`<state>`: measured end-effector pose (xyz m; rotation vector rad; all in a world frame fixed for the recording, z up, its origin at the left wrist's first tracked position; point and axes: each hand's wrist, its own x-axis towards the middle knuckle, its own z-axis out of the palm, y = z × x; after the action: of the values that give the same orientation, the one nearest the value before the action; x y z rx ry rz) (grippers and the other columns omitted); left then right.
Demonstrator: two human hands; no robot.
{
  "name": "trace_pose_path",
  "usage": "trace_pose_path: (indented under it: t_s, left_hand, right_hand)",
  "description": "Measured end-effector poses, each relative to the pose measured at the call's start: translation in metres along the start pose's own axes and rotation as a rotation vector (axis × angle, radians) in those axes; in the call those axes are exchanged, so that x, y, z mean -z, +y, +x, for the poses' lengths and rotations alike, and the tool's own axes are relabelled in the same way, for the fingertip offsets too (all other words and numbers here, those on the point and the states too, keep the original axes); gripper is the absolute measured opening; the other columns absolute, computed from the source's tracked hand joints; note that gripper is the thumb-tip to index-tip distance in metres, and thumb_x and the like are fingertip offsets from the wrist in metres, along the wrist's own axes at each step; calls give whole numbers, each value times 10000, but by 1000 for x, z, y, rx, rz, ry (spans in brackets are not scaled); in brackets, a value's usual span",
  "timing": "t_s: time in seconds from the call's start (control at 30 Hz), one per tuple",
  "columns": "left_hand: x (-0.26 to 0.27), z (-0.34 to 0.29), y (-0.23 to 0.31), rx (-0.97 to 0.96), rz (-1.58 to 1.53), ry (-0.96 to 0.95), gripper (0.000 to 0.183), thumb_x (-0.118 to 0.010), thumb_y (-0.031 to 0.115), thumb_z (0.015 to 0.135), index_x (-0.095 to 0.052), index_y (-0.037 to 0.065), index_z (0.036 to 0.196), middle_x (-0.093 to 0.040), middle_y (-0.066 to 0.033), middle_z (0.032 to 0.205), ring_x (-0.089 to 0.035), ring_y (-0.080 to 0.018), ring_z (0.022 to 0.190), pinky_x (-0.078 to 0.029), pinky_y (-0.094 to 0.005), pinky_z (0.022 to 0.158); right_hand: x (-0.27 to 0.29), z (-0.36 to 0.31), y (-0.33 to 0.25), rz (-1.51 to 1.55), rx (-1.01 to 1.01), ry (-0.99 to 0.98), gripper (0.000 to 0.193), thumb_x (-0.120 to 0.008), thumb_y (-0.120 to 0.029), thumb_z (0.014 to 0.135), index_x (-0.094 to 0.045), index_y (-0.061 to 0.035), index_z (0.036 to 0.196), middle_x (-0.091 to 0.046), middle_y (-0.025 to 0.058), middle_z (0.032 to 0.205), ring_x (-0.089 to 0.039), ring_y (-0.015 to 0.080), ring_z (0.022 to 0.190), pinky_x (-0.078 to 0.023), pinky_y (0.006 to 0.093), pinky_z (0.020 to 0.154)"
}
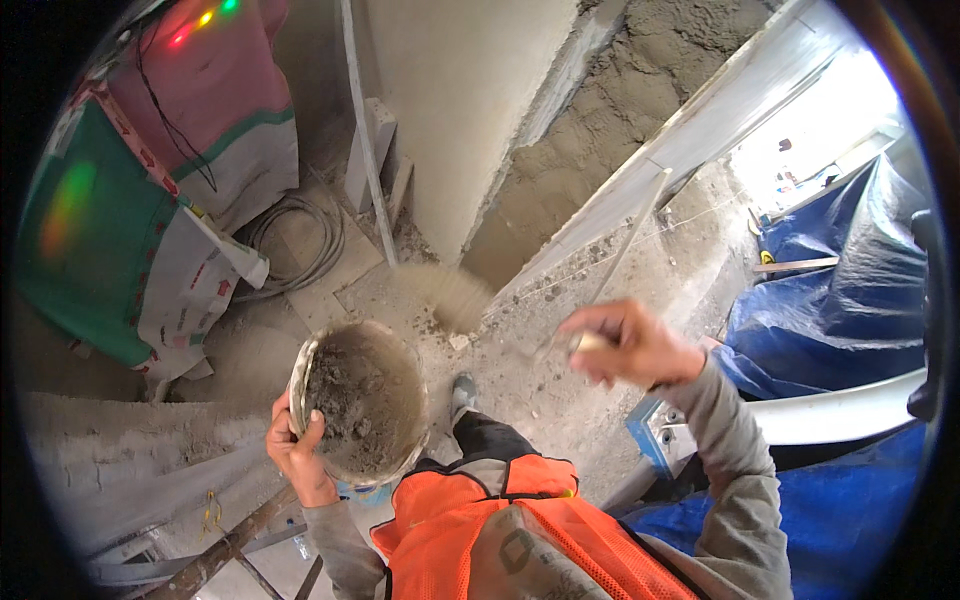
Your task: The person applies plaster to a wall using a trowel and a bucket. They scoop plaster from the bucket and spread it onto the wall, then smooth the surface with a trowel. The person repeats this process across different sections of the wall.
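Note:
My left hand (296,448) grips the rim of a round bucket (420,392), thumb inside the edge and fingers round the outside. Wet grey mortar (352,400) clings to the bucket's inside and lies in its bottom. My right hand (632,343) is closed on the pale handle of a trowel (592,343), out to the right and in front of me. Motion smears the trowel, so its blade is hard to make out. A blurred sandy-grey streak (450,297) hangs between the trowel and the wall corner; whether it is mortar or blade I cannot tell.
Ahead, rough wet mortar (610,110) fills a channel between a pale wall (455,90) and a white panel (700,110). A thin pole (366,130) leans there. Coiled hose (325,250) and printed sheeting (100,240) lie left, blue tarp (820,310) right. Crumbs litter the floor.

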<state>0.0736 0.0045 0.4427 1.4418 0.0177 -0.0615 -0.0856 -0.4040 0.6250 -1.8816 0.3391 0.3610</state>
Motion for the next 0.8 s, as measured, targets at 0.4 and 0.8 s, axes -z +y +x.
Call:
trace_pose_path:
  t_s: [0.4, 0.8]
  left_hand:
    - [6, -2, -6, 44, 39, 4, 213, -762, -73, 758, -757, -60, 971, -715, -63, 1251, -598, -112, 965, -472, -282, 848]
    - [14, -13, -18, 55, 69, 64, 166, -790, -38, 736, -734, -57, 890, -706, -65, 1219, -572, -112, 912, -453, -290, 828]
  right_hand:
    - [85, -14, -26, -56, 196, 805, 236, -642, -267, 1067, -705, -67, 1175, -680, 22, 804, -449, 30, 499, -322, 220, 424]
    - [24, 193, 151, -76, -413, 529, 289, -645, -254, 956, -749, 5, 1032, -719, 159, 806, -722, 272, 765, -574, 445, 748]
